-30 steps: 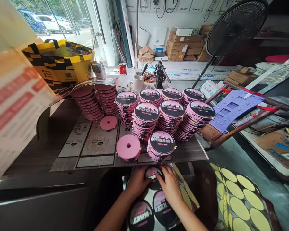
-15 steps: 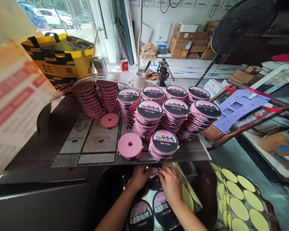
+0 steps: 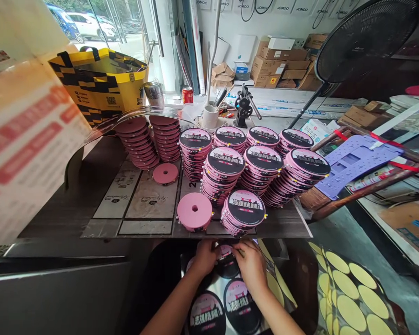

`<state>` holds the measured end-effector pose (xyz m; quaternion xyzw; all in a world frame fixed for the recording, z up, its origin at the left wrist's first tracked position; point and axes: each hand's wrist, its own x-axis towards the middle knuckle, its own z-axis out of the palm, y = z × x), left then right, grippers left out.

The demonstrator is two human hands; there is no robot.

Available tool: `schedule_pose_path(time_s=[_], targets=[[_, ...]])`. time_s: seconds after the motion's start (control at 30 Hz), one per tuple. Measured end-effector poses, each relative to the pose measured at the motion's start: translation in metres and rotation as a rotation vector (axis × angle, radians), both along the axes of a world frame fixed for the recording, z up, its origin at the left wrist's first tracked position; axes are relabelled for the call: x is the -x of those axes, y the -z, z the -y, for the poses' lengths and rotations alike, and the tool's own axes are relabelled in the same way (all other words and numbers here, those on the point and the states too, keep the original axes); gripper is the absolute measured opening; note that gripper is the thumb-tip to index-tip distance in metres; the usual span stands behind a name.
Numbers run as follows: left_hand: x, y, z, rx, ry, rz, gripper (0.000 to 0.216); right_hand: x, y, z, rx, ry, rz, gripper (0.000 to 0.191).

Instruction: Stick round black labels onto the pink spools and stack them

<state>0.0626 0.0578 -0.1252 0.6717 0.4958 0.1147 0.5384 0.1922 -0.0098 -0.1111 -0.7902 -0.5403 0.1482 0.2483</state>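
Note:
Both my hands work at a sheet of round black stickers that lies on my lap below the table edge. My left hand presses its fingers on the left rim of the top sticker. My right hand pinches that sticker's right rim, fingers closed. Just above, at the table's front edge, stand a short stack of labelled pink discs and a bare pink disc with a centre hole.
Several taller stacks of labelled pink discs fill the table's middle, with unlabelled stacks and a loose disc to the left. A yellow-black bag stands behind. A fan, a purple plate and peeled yellow backing sheets lie right.
My hands have stayed on the top sticker, closing in on its rims. The view has shifted slightly, so everything sits a little further right.

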Motion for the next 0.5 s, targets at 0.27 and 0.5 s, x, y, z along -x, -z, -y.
schedule_pose_path(time_s=[0.27,0.5], targets=[[0.0004,0.0001,-0.0047,-0.031,-0.019,0.033,0.027,0.0006,0.0000,-0.0020,0.019,0.007,0.005,0.016],[0.0013,0.0070,-0.0024,-0.016,-0.037,-0.011,0.028,0.0002,0.0056,-0.0009,0.016,-0.020,0.017,0.016]])
